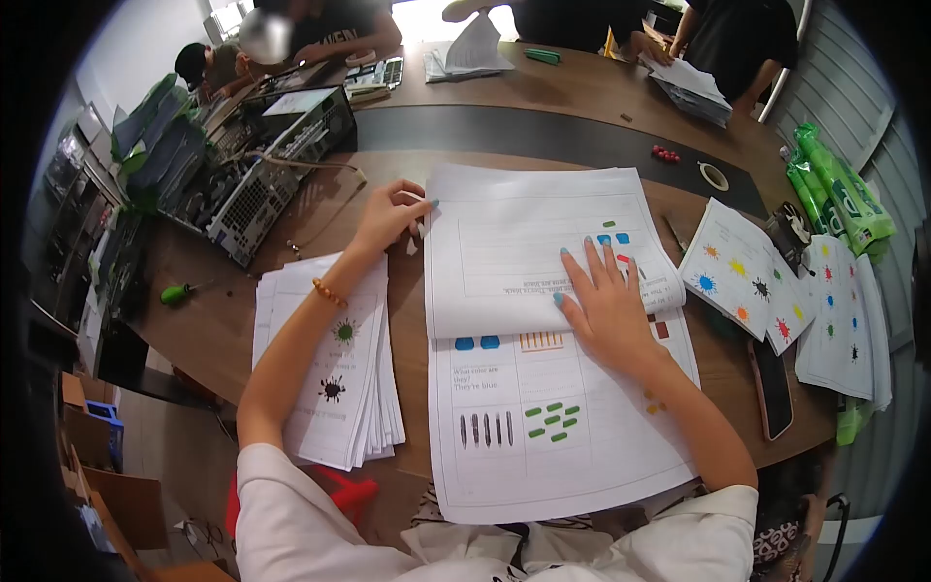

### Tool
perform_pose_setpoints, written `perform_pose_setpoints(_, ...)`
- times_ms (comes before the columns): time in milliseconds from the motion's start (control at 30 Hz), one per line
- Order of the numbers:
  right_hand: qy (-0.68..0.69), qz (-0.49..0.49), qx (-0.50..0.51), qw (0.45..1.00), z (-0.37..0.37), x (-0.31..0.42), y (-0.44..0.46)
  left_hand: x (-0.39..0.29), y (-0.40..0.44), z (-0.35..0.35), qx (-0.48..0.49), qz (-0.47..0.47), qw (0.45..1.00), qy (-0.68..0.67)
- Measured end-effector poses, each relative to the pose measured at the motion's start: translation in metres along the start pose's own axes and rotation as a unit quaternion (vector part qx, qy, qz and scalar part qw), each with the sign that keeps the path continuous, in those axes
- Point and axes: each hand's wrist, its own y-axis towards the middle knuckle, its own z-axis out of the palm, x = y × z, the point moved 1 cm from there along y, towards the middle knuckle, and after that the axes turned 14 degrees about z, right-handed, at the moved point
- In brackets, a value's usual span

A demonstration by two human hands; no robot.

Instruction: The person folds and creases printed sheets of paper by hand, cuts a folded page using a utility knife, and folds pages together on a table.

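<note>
White page [529, 252] bears one spread right hand [611, 315]; half-curled left hand [390, 218] touches its edge.

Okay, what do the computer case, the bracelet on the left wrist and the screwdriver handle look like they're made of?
Computer case: likely bare sheet metal, dull grey, with punched vent holes. Bracelet: round, amber-brown beads with a slight sheen, wood or plastic, I can't tell which. Screwdriver handle: probably plastic, bright green and smooth-looking.
</note>
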Motion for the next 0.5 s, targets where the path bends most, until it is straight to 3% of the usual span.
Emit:
perform_pose_setpoints(100, -0.001, -0.009, -0.020, 1.000, 0.001, -0.001, -0.001, 0.000, -0.002, 0.005, -0.047, 0.057, 0.997, -0.036)
perform_pose_setpoints(500, 0.037, -0.011, -0.034, 0.999, 0.000, -0.001, -0.003, 0.008, 0.005, 0.008, -0.056, 0.018, 0.997, -0.044)
